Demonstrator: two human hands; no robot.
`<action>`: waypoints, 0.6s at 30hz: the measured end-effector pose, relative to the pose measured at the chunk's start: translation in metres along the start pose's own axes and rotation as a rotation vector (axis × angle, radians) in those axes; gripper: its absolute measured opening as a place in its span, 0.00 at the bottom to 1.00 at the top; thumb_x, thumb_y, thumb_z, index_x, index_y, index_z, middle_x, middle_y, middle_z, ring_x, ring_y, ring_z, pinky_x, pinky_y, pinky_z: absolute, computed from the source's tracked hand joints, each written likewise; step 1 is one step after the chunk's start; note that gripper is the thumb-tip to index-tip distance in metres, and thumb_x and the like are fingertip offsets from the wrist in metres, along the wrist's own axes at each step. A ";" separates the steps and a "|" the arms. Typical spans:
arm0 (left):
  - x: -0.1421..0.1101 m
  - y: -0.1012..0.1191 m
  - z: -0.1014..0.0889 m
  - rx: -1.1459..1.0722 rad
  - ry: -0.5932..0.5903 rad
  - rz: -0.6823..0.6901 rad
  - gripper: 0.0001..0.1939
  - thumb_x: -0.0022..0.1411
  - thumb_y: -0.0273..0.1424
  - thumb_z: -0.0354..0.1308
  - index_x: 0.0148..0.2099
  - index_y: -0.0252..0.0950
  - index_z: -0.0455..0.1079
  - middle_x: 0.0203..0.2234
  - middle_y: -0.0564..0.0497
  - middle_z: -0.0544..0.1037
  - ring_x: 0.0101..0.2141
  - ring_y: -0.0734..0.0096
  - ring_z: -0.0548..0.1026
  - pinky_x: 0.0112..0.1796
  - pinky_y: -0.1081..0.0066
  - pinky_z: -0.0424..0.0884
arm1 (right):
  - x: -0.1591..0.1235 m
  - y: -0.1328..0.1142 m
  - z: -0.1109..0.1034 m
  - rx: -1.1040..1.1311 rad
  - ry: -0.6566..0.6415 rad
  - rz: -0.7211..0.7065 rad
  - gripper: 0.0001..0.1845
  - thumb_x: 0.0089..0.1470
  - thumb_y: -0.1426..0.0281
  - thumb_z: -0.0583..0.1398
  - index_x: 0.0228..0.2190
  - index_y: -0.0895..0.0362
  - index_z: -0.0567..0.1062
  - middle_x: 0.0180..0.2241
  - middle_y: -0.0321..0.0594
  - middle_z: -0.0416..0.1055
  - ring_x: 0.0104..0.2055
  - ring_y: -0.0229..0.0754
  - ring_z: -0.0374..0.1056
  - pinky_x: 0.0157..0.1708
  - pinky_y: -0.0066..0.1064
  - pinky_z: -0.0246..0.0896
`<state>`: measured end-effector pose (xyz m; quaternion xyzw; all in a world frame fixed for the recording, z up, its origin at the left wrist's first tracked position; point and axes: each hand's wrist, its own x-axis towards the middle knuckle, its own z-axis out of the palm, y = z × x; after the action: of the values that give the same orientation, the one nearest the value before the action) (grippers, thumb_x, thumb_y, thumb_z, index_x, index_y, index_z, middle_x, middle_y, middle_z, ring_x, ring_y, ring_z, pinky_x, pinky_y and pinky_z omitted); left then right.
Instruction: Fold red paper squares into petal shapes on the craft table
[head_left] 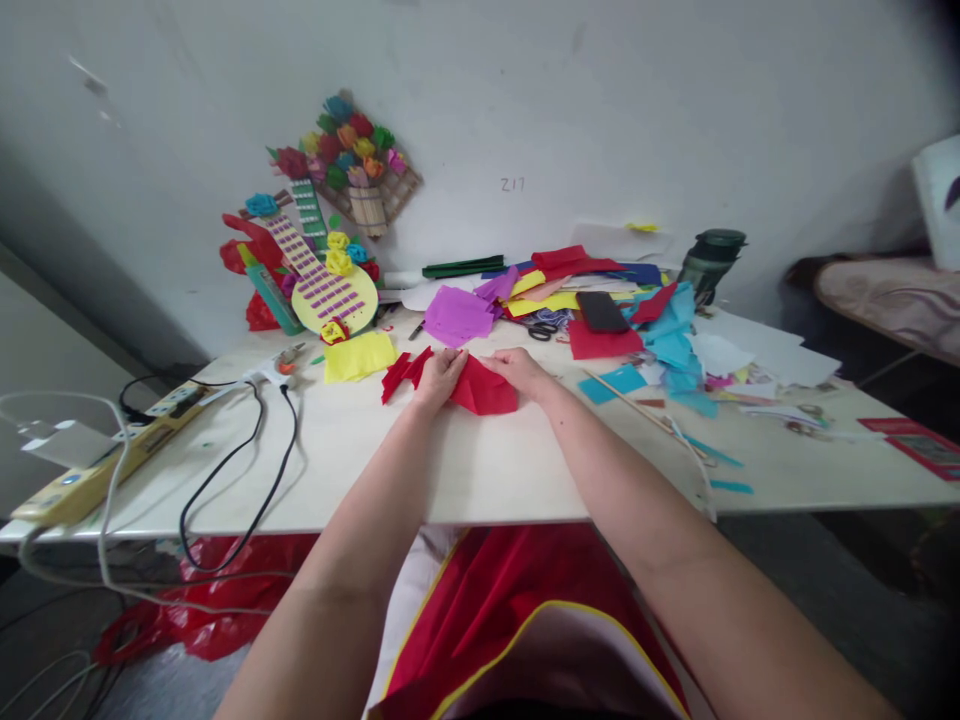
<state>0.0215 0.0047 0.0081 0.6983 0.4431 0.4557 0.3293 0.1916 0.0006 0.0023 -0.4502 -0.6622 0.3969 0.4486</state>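
Observation:
A sheet of red crepe paper [486, 390] is stretched between my hands above the white table [487, 465]. My left hand [442, 376] is closed on its left side, fingers pinching the paper. At the sheet's upper right edge my right hand [517, 370] pinches it too; the fingertips are partly hidden. Just left of my left hand lie small cut red paper pieces [405, 372]. A yellow paper sheet [360, 356] rests flat farther left. Behind my hands is a purple paper sheet [459, 316].
Scissors [541, 330], a dark phone [601, 312] and heaped coloured paper stand at the back. A guitar-shaped craft [334, 295] leans on the wall beside a glue bottle [271, 290]. A glue gun [277, 370] and power strip [112, 455] lie left, a wooden stick [630, 402] right.

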 end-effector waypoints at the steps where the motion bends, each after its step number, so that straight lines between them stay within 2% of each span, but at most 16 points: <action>1: 0.000 0.001 0.000 0.006 -0.013 0.007 0.18 0.58 0.43 0.52 0.23 0.36 0.59 0.16 0.55 0.63 0.20 0.76 0.61 0.21 0.74 0.55 | 0.001 0.001 0.001 -0.005 0.004 -0.002 0.25 0.43 0.51 0.59 0.15 0.57 0.58 0.15 0.28 0.51 0.20 0.31 0.47 0.21 0.27 0.42; 10: -0.001 0.000 0.001 -0.037 -0.072 0.039 0.17 0.58 0.43 0.52 0.25 0.36 0.60 0.18 0.55 0.63 0.22 0.75 0.61 0.23 0.74 0.57 | 0.002 0.002 0.006 -0.019 -0.027 -0.059 0.24 0.46 0.51 0.56 0.16 0.55 0.54 0.16 0.29 0.49 0.21 0.32 0.46 0.22 0.28 0.41; 18: -0.003 0.003 0.003 -0.042 -0.051 0.024 0.17 0.57 0.42 0.53 0.23 0.36 0.59 0.17 0.56 0.61 0.21 0.76 0.59 0.23 0.73 0.55 | 0.004 0.000 0.007 -0.143 0.017 -0.115 0.20 0.47 0.57 0.56 0.15 0.56 0.59 0.16 0.29 0.50 0.23 0.34 0.49 0.24 0.29 0.44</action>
<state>0.0243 0.0012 0.0087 0.7078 0.4166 0.4507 0.3497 0.1841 0.0036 0.0012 -0.4456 -0.7097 0.3185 0.4432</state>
